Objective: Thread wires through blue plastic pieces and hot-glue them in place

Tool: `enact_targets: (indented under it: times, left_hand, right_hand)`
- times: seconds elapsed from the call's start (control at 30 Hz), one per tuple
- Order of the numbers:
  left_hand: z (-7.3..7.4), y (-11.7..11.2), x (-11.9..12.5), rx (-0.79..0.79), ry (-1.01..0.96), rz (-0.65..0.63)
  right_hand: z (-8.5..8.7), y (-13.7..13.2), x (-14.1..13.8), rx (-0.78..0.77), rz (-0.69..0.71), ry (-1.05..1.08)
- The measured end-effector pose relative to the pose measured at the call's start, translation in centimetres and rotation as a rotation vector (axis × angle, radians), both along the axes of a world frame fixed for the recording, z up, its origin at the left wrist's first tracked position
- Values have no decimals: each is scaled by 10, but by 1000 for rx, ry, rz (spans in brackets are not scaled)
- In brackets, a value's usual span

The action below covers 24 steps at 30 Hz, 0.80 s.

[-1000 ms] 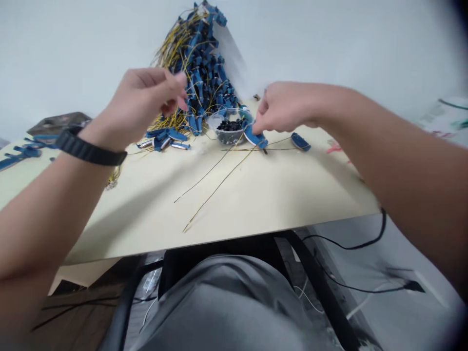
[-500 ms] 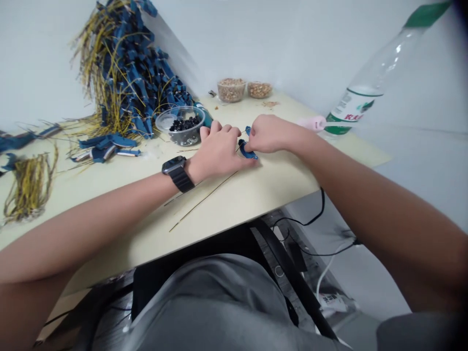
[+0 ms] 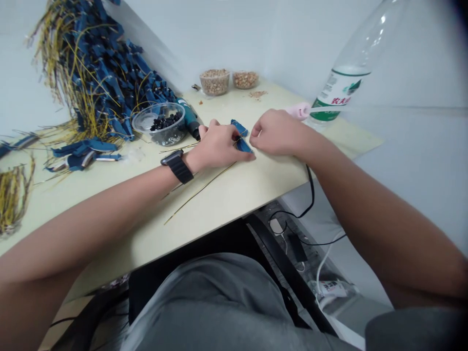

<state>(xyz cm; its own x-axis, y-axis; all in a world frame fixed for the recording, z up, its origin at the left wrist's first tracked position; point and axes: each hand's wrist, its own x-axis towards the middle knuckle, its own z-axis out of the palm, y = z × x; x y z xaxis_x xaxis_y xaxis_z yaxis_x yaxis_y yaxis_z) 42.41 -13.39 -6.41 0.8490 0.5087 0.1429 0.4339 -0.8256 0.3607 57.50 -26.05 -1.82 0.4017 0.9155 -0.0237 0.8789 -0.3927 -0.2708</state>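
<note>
A blue plastic part (image 3: pixel 240 141) is held against the surface (image 3: pixel 127 234) by the left hand (image 3: pixel 217 146), its fingers (image 3: pixel 234 152) curled closed over the part. The right hand (image 3: pixel 278 132) is kept just to the right of the part, loosely curled, with nothing seen in its hold. A thin gold wire (image 3: pixel 199 192) is laid from the part toward the near edge of the surface, and a black cable (image 3: pixel 310 187) hangs below that edge, to the right of the part.

Only 1 part is being handled, and how far its fitting has gone cannot be told, as the area is hidden by the fingers. Beyond and left of the part, a clear plastic tub (image 3: pixel 159 130) of small black pieces (image 3: pixel 166 122) is placed, with a teal hand tool (image 3: pixel 189 117) just beside it. Farther left of the part, a small group of blue parts (image 3: pixel 82 157) and a bundle of yellow wires (image 3: pixel 10 200) are laid. A much larger heap of blue parts with yellow wires (image 3: pixel 98 83) is piled against the wall (image 3: pixel 292 39). By bulk, far more parts appear gathered there than lie loose, though whether they are finished cannot be told. Behind the part, 2 tubs of pale granules (image 3: pixel 214 82) are set, and a plastic water bottle (image 3: pixel 340 83) stands to the right.
</note>
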Motion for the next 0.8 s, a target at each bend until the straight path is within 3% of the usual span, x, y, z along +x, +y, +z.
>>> enact_targets:
  times: [0.2,0.47,0.8]
  left_hand:
    - [-1,14,0,-25,-20,-58]
    - [-2,16,1,-10,-21,-67]
    - [0,16,2,-6,-12,-64]
  right_hand:
    - [-7,-27,3,-10,-17,107]
    - [-22,-26,13,18,52,88]
    - [-22,-26,10,11,51,109]
